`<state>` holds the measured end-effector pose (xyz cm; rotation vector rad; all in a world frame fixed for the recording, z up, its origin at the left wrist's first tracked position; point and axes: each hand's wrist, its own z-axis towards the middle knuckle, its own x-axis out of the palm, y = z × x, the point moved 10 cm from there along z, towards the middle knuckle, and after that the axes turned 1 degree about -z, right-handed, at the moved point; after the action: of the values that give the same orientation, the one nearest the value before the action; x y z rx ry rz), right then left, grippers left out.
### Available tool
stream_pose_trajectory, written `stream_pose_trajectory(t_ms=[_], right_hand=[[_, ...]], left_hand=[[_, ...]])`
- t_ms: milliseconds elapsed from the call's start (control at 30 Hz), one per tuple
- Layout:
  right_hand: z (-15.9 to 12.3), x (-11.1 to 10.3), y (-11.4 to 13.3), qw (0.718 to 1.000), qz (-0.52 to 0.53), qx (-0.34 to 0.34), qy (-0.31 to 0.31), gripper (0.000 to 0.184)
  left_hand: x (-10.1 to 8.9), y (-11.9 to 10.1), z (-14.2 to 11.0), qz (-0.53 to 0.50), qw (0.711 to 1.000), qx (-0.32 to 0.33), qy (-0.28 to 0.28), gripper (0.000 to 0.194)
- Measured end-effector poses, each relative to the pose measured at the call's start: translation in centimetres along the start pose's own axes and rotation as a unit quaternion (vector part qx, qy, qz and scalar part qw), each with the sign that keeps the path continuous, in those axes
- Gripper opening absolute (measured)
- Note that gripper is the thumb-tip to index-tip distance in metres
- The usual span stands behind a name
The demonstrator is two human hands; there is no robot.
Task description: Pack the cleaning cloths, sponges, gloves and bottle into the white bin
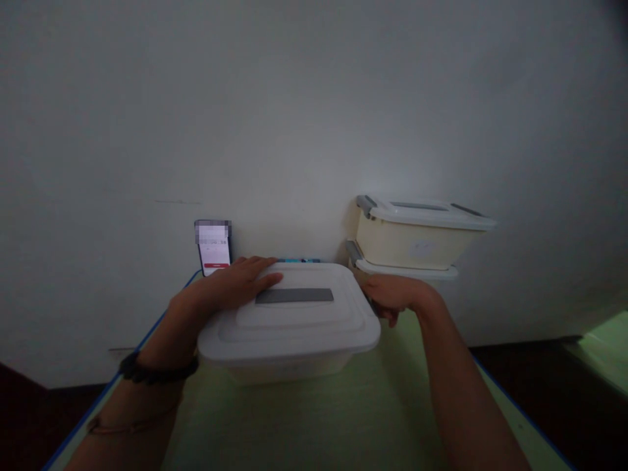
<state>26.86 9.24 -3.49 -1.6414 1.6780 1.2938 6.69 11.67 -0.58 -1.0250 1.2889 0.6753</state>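
Observation:
A cream plastic storage box [289, 371] with a white lid [299, 337] sits in front of me, a grey handle strip [294, 296] along the lid's top. Across the lid's left end lies my left hand [240, 284], its fingers stretched out and the thumb pointing toward the strip. My right hand [390, 292] is at the lid's right edge with its fingers curled down against the box's side. What lies under the right fingers is partly hidden, and the latch there cannot be made out.
Two similar boxes are stacked at the back right, the upper box [412, 243] resting on the lower box's lid [407, 271]. A lit phone [214, 248] leans on the wall [294, 131]. Something blue [299, 260] shows behind the lid. The table [304, 432] is green with blue edges.

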Motion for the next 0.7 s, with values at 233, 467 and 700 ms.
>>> stream_pose_trajectory(t_ms=[233,467,700], right_hand=[[-4.1,-5.7,3.3,0.959,-0.083,-0.038,-0.267,0.035],[-4.0,-3.0,11.2,0.930,-0.049,-0.229,-0.284,0.024],[-2.3,-1.5,12.3,0.920,-0.104,-0.213,-0.313,0.040]], left_hand=[[0.0,-0.1,-0.3,-0.006,1.000,-0.002,-0.010,0.059],[0.0,0.5,0.0,0.003,0.998,-0.007,-0.057,0.059],[0.3,-0.6,0.0,0.065,0.996,0.042,-0.041,0.046]])
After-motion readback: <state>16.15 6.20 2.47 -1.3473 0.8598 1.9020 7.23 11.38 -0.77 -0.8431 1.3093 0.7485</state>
